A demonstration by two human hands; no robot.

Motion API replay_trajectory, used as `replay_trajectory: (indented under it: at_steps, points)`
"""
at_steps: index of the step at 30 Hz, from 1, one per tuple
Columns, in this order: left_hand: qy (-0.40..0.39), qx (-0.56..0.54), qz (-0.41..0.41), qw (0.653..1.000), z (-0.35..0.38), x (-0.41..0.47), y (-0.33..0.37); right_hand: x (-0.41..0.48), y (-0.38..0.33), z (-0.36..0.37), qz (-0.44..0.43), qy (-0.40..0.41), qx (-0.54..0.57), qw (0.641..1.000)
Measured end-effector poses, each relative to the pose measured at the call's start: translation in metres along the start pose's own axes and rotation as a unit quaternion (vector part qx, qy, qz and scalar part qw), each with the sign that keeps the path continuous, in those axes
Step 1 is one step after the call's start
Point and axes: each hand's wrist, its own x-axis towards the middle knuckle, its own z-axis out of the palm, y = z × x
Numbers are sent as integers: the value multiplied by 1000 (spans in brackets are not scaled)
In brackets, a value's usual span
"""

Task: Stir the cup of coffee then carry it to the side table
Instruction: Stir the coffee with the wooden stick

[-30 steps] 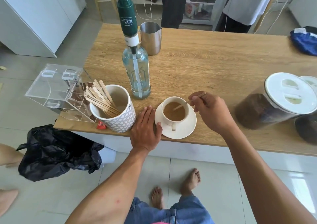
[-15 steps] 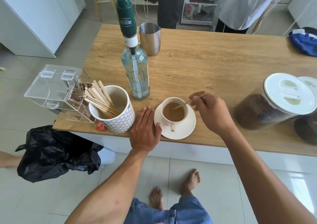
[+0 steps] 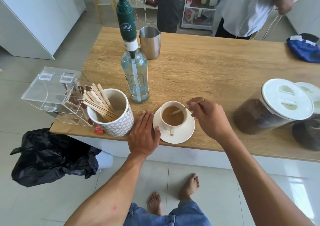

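Head view: a wooden stirrer (image 3: pixel 186 107) is pinched by the right hand (image 3: pixel 207 117) in the coffee cup (image 3: pixel 173 115), near the table edge; the saucer (image 3: pixel 174 136) is steadied by flat, closed left fingers (image 3: pixel 144 120). Vigorous stirring could slop coffee over.

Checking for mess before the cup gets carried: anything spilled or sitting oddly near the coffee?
No spill shows. The white saucer under the white coffee cup sits close to the wooden table's front edge, and a small red packet lies loose beside the patterned stick holder.
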Motion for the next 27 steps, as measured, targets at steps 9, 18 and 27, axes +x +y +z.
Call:
replay_trajectory:
  at_steps: [9,18,27]
  points:
    - [-1,2,-1,1000,-1,-1,-1,-5,-2,-1,13,-25,0,1000]
    - [-3,-2,0,1000,-4,0,2,-11,-2,-7,9,-20,-15,1000]
    - [-8,-5,-2,1000,-5,1,3,-15,-5,-6,38,-6,1,999]
